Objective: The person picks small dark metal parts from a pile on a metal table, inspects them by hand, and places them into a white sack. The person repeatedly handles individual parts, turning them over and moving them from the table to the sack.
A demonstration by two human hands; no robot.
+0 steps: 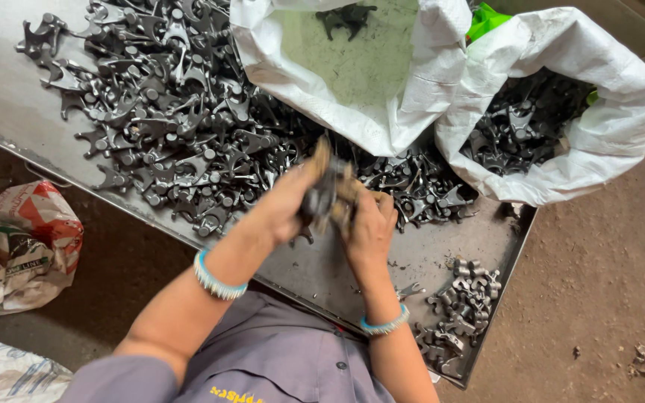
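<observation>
My left hand (284,203) and my right hand (371,227) meet above the metal table (315,272), both closed around a dark forged metal part (324,195) that is blurred by motion. Both wrists wear light blue bangles. Just beyond the hands lies a large heap of similar dark metal parts (166,112) spread over the table's left and middle.
Two white woven sacks stand at the back: one nearly empty (352,67), one (561,104) holding several dark parts. A small pile of lighter metal pieces (457,313) lies at the table's right corner. Printed bags (16,246) rest on the dirt floor to the left.
</observation>
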